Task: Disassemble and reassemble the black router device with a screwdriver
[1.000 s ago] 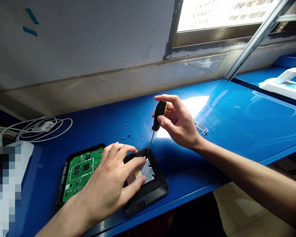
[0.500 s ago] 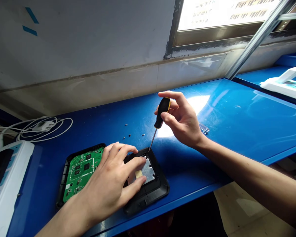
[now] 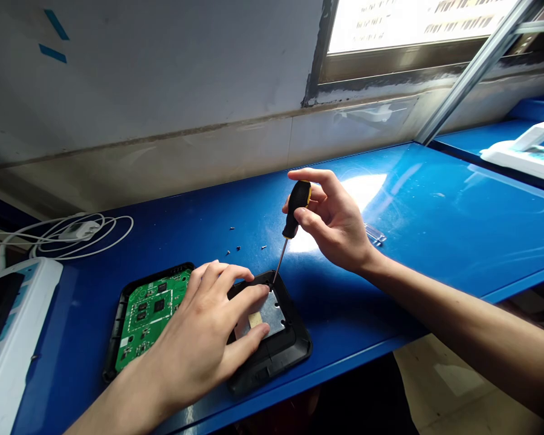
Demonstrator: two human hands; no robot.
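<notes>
My right hand (image 3: pixel 333 220) is closed on a black and yellow screwdriver (image 3: pixel 298 206), forefinger over the end of its handle. The driver stands slightly tilted, its tip at the far right corner of a black plastic housing half (image 3: pixel 272 356). Spread over that housing is my left hand (image 3: pixel 213 314), its thumb and forefinger resting on a silver metal plate (image 3: pixel 274 314) inside. A tan pad (image 3: pixel 255 319) shows between them. Partly behind my left hand lies another black housing half holding a green circuit board (image 3: pixel 152 311). Whether a screw sits under the tip is too small to tell.
Several small screws (image 3: pixel 238 248) lie loose on the blue table (image 3: pixel 172 226) beyond the housings. A white device (image 3: pixel 25 338) and coiled white cable (image 3: pixel 88 232) are at left. Behind my right wrist lies a small clear plastic piece (image 3: pixel 375 234).
The screwdriver handle and my right hand have shifted very slightly left and down, with the tip staying at the same corner. My left hand has stayed in place.
</notes>
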